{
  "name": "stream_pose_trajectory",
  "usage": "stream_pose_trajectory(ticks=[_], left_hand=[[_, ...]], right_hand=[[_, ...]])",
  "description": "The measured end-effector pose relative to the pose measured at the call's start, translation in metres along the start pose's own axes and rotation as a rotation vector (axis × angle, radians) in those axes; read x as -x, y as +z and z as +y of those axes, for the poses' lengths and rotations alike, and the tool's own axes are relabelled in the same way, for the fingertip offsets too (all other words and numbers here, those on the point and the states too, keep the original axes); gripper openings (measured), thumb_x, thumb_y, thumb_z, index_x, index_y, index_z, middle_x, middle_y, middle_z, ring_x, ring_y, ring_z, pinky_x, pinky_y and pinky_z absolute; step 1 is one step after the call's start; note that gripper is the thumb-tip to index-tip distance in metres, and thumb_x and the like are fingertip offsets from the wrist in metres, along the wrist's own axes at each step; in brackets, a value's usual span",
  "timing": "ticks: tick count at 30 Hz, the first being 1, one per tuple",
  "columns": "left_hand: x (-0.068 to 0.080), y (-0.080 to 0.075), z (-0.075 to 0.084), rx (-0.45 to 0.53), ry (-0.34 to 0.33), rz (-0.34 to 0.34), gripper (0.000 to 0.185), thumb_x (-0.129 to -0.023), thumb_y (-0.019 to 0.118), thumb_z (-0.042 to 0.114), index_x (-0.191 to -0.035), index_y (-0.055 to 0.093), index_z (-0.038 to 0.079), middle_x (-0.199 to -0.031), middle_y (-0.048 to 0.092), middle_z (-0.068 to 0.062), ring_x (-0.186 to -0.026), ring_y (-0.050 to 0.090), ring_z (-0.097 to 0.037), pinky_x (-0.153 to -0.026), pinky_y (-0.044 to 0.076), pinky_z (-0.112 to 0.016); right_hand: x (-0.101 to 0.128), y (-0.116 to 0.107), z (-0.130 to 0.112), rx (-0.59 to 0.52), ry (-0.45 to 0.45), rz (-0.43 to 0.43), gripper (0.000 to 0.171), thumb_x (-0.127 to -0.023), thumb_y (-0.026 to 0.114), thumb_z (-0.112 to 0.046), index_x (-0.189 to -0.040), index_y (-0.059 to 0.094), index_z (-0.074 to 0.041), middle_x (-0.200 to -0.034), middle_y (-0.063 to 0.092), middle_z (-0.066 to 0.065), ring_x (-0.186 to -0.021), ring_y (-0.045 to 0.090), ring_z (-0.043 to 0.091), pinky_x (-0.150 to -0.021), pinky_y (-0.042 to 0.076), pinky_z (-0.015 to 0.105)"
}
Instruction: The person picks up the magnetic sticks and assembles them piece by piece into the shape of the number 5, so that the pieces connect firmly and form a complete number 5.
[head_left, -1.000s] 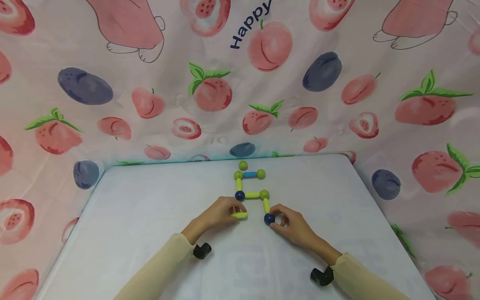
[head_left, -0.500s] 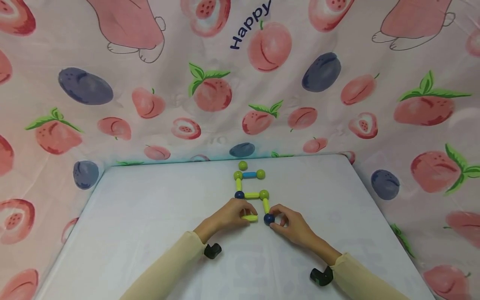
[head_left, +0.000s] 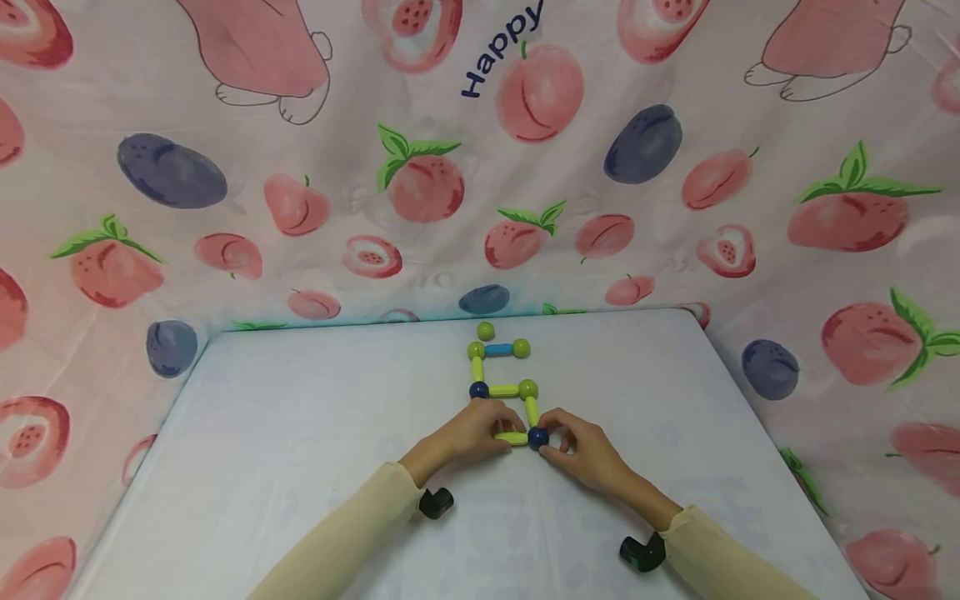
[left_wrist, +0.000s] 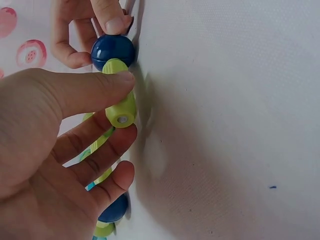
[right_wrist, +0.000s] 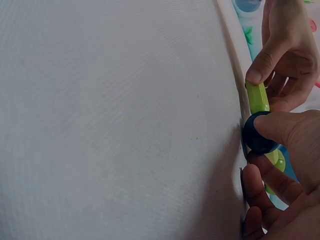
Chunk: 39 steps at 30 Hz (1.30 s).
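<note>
My left hand (head_left: 472,432) pinches a short lime-green magnetic rod (left_wrist: 121,111) between thumb and fingers. The rod's far end meets a dark blue ball (head_left: 537,438), which my right hand (head_left: 588,450) holds between thumb and fingertips. A round metal tip shows in the rod's near end in the left wrist view. From that ball a lime rod (head_left: 532,410) runs up to a green ball (head_left: 528,389). Another lime rod (head_left: 504,391) links it to a second dark blue ball (head_left: 478,389), partly behind my left hand.
Farther back, a lime rod (head_left: 477,369) leads to a green ball (head_left: 476,351), then a blue rod (head_left: 498,350) and another green ball (head_left: 522,348). A loose green ball (head_left: 486,331) lies near the back edge of the white table (head_left: 315,392). A fruit-print cloth (head_left: 427,250) hangs behind.
My left hand has moved right with the lime rod, bringing its end from a gap away up against the dark blue ball. My right hand has stayed in place holding that ball.
</note>
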<state>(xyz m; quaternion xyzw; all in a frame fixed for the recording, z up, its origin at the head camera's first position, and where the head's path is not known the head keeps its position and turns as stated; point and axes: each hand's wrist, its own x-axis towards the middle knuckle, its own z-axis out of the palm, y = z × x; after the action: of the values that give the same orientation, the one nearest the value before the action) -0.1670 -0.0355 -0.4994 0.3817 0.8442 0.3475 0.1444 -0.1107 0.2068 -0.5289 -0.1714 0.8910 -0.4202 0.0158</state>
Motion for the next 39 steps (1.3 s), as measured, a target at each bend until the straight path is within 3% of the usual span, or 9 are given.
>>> stream_pose_trajectory(ticks=[17,24,34,39], left_hand=[[-0.001,0.0,-0.001,-0.004,0.006,-0.001,0.027,-0.085,0.082,0.001,-0.112,0.077,0.007,-0.097,0.073,-0.003,-0.084,0.062,-0.014,-0.074,0.049,-0.02],[0.0,-0.002,-0.001,0.008,-0.007,-0.014,0.033,-0.087,0.082,0.004,-0.118,0.074,0.008,-0.099,0.072,-0.005,-0.084,0.063,-0.016,-0.074,0.05,-0.021],[0.0,-0.025,-0.001,-0.053,-0.009,0.001,0.039,-0.088,0.082,0.012,-0.125,0.071,0.006,-0.101,0.072,-0.008,-0.079,0.058,-0.01,-0.074,0.05,-0.023],[-0.002,-0.038,-0.004,-0.085,0.009,0.05,0.047,-0.089,0.083,0.024,-0.13,0.068,0.008,-0.104,0.072,-0.01,-0.082,0.061,-0.018,-0.074,0.051,-0.028]], right_hand=[[-0.001,-0.001,0.0,0.0,0.004,-0.009,0.036,-0.089,0.082,-0.011,-0.118,0.064,-0.022,-0.11,0.07,-0.004,-0.075,0.057,0.01,-0.066,0.047,0.024],[-0.001,-0.001,0.001,0.007,0.001,-0.013,0.036,-0.089,0.081,-0.011,-0.118,0.064,-0.023,-0.111,0.07,-0.003,-0.075,0.057,0.009,-0.067,0.048,0.024],[-0.001,-0.001,0.001,0.001,0.011,-0.026,0.036,-0.089,0.081,-0.011,-0.119,0.064,-0.023,-0.112,0.07,-0.003,-0.076,0.057,0.009,-0.068,0.048,0.024],[0.001,0.0,0.001,0.008,0.026,-0.029,0.037,-0.089,0.081,-0.012,-0.119,0.064,-0.023,-0.113,0.069,-0.003,-0.076,0.056,0.009,-0.066,0.047,0.024]])
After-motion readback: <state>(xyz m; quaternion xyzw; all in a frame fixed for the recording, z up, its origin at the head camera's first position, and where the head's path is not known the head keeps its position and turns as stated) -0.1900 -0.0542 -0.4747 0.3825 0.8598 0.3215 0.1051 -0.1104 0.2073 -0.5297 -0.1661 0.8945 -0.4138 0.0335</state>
